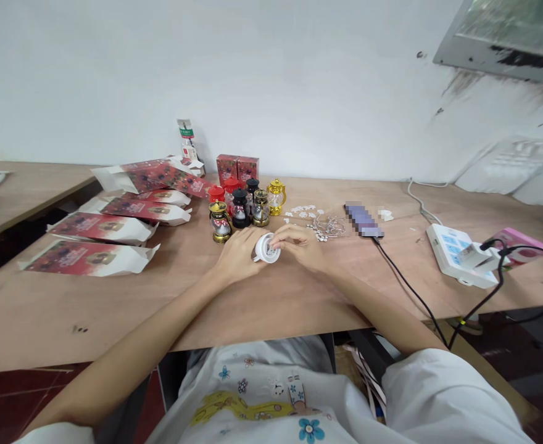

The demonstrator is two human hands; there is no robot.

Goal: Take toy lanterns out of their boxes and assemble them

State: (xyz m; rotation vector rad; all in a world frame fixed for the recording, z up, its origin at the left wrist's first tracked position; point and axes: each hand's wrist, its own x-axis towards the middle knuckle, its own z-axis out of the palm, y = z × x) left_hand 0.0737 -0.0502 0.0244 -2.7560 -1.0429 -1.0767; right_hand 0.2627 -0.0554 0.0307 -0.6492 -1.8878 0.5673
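My left hand point(237, 256) is wrapped round a small white lantern point(263, 254), tipped so its open round end faces me. My right hand point(302, 245) has its fingers pinched at that opening; whatever they hold is too small to make out. Just beyond my left hand stand several little lanterns: a black and gold one point(219, 222), a black one point(240, 209), a bronze one point(261, 208), a gold one point(276, 196) and red ones point(216, 193). Right of my right hand lie a tangle of thin wires point(331, 227) and small white pieces point(305, 211).
Red printed cartons point(91, 258) lie with flaps open on the left, and two closed red boxes point(238, 168) stand by the wall. A phone point(364, 220) trails a black cable point(408, 290). Further right sits a white power strip point(456, 253) beside a pink box point(521, 245).
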